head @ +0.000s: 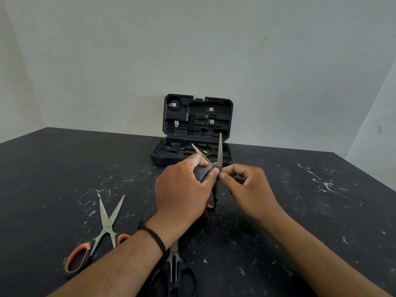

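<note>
A pair of scissors (220, 151) stands open and upright above the middle of a black table (321, 211), its two blades splayed in a V with tips pointing up and away, handles hanging down between the wrists. A person's right hand (246, 185) pinches it just below the pivot with curled fingertips. The left hand (182, 189) grips a grey abrasive block (201, 173), which lies against the base of the left blade. That blade's long axis runs up and to the far left from the block, so any stroke along its edge would likely fall to the left hand, the nearer of the two, with the right hand steadying.

On the table near left lie orange-handled scissors (107, 226), open. Black-handled scissors (174, 273) lie partly under the left forearm. An open tool case (197, 116) stands at the far side, just behind the blades.
</note>
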